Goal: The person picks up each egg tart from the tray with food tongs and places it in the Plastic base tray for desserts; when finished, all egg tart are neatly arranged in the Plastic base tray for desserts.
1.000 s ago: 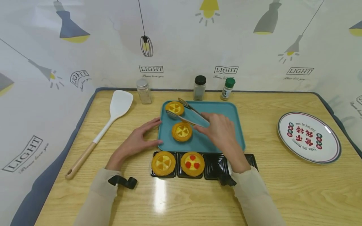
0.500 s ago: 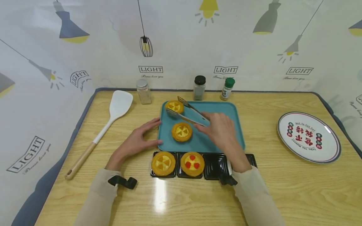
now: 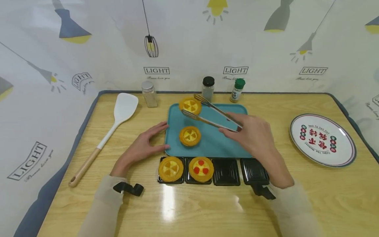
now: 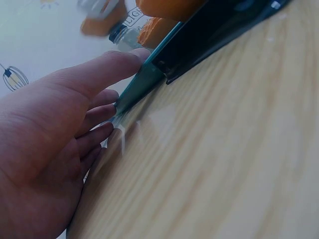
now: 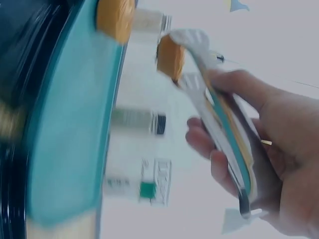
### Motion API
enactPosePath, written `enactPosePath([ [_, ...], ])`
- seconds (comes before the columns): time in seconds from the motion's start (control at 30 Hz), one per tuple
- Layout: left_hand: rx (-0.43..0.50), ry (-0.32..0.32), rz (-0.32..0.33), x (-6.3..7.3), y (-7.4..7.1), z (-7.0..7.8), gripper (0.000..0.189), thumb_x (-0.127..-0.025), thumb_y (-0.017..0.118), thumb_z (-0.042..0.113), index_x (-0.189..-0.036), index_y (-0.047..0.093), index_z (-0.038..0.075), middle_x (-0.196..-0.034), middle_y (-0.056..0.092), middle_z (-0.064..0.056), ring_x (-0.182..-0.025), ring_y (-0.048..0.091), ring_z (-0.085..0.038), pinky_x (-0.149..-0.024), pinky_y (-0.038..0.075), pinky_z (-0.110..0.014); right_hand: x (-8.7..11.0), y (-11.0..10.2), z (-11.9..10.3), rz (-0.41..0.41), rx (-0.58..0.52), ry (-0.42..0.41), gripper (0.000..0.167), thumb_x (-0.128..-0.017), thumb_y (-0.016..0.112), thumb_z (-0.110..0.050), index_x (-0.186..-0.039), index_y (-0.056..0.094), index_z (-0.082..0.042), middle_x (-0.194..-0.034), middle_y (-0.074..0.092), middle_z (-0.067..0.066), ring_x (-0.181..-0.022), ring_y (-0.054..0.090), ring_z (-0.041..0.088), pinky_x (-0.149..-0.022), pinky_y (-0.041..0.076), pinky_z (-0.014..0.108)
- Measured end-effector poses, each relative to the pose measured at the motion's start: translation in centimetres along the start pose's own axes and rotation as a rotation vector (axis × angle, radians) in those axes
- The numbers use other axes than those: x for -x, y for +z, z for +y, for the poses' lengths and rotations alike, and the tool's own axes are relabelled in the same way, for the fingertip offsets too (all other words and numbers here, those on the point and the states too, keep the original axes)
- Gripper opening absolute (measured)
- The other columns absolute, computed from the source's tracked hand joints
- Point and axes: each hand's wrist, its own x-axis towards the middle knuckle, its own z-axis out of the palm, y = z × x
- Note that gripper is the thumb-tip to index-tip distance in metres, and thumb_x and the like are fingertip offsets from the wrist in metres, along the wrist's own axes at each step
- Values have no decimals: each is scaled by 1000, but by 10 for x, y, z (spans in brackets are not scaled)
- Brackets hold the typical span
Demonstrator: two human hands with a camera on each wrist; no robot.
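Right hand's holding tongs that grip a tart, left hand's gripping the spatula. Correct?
Left hand is wrong: it touches the left edge of the tray, as the head view shows. The right hand does hold tongs that grip a tart.

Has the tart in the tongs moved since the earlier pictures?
Yes: judged against the blue tray, the tart held in the tongs has moved rightward and up.

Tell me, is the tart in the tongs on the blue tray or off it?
Off it: the right wrist view shows the tart up in the tongs, apart from the blue tray.
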Motion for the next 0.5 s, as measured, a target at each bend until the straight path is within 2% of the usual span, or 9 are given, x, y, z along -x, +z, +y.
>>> enactPosePath([
  [0.13, -12, -7, -9, -2, 0, -4, 75, -84, 76, 46, -149, 42, 28, -158, 26, 12, -145, 19, -12, -118, 16, -45, 29, -25, 23, 33, -25, -81, 49, -77, 84, -35, -121, 72, -15, -68, 67, -8, -54, 53, 5, -42, 35, 25],
  [0.23, -16, -12, -15, -2, 0, -4, 76, -84, 74, 49, -150, 42, 29, -158, 25, 12, -145, 19, -12, -118, 16, -47, 53, -43, 42, 25, -42, -97, 52, -72, 89, -29, -120, 73, -18, -69, 65, -14, -50, 46, 3, -41, 31, 22],
  [0.37, -19, -13, -8, -2, 0, -3, 76, -84, 74, 50, -150, 42, 28, -158, 26, 11, -145, 19, -12, -118, 16, -47, 82, -63, 62, -37, -85, -74, 57, -68, 91, -20, -121, 72, -24, -71, 60, -18, -48, 38, 3, -42, 29, 17],
  [0.5, -16, -13, -5, -2, 1, -3, 76, -84, 75, 47, -149, 42, 28, -158, 26, 10, -145, 19, -12, -118, 16, -47, 106, -72, 74, -122, -174, -54, 58, -68, 91, -14, -121, 71, -25, -73, 59, -17, -51, 42, 4, -43, 32, 16],
])
